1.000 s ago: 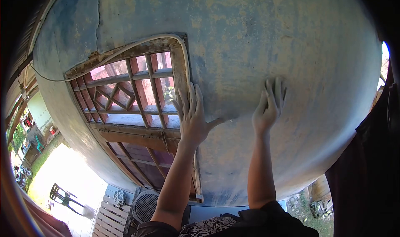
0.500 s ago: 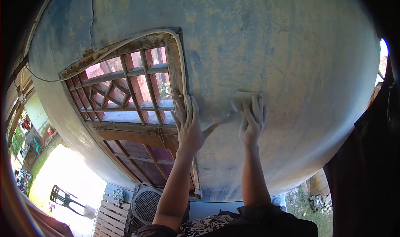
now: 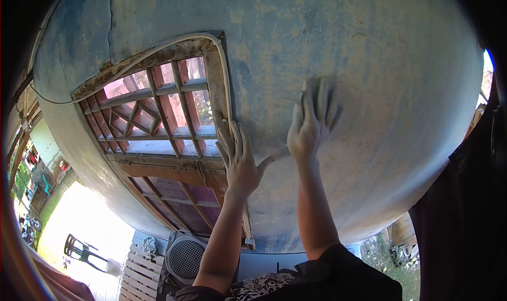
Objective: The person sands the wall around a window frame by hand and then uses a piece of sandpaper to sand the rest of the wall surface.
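My left hand (image 3: 240, 161) lies flat with fingers spread against the right edge of the wooden window frame (image 3: 211, 89), its thumb out on the wall. Higher and to its right, my right hand (image 3: 312, 124) presses against the worn blue-grey wall (image 3: 285, 52), fingers stretched upward and smeared by motion. Under those fingers is a thin grey piece that looks like sandpaper (image 3: 338, 112), mostly covered by the hand. Pale dust coats both hands. A white cable (image 3: 224, 63) runs along the frame's top and right side.
Below the latticed window are wooden shutters (image 3: 174, 195). A round-grilled speaker (image 3: 186, 258) and a slatted wooden bench (image 3: 141, 272) stand at lower left, with a dark chair (image 3: 79, 251) beyond. Dark cloth (image 3: 454, 221) hangs at right.
My right hand has slid up the wall, and the grey piece is now more hidden beneath it. My left hand stays at the window frame.
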`<action>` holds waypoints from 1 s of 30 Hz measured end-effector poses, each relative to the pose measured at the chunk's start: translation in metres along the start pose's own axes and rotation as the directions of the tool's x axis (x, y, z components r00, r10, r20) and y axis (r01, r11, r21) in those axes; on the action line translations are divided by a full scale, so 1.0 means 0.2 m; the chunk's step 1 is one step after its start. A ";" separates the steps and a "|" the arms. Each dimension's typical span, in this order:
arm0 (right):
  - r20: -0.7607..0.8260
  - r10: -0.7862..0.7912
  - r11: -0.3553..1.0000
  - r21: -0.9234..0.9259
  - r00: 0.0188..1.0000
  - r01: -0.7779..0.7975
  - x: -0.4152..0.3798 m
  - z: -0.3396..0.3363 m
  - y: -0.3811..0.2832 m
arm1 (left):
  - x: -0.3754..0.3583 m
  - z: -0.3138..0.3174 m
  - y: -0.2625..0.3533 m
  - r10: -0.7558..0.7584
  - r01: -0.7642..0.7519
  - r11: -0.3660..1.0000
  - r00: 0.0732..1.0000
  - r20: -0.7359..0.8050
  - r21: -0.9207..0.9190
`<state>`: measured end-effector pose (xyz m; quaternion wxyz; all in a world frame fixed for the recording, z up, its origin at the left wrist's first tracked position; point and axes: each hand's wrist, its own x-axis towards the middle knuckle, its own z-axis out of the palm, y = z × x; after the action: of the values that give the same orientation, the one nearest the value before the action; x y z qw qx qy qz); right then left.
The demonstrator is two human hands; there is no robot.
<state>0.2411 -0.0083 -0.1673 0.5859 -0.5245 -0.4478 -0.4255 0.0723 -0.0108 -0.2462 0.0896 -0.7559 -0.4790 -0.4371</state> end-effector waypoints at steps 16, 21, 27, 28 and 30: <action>0.223 -0.114 0.971 0.231 0.968 0.061 -0.26 -0.07 -0.10 | -0.03 0.00 -0.01 -0.034 0.034 0.999 0.999 -0.011 -0.006; 0.221 -0.207 0.962 0.223 0.953 0.157 -0.24 -0.05 0.14 | -0.03 -0.02 0.01 -0.037 0.037 0.999 0.999 0.009 -0.032; -0.043 0.121 0.975 0.192 0.992 -0.111 -0.18 -0.10 0.34 | -0.04 -0.01 0.02 -0.057 0.056 0.997 0.998 0.022 0.047; 0.037 0.055 0.974 0.217 0.998 -0.062 -0.21 -0.07 0.25 | -0.04 -0.01 0.02 -0.064 0.063 0.998 0.998 0.019 0.031; 0.214 -0.091 0.973 0.227 0.973 0.041 -0.29 -0.07 0.06 | -0.04 -0.01 0.02 -0.077 0.077 0.997 0.997 0.024 0.010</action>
<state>0.2395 -0.0192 -0.2263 0.5722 -0.4850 -0.5726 -0.3309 0.0735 -0.0192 -0.2500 0.0703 -0.7416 -0.5108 -0.4291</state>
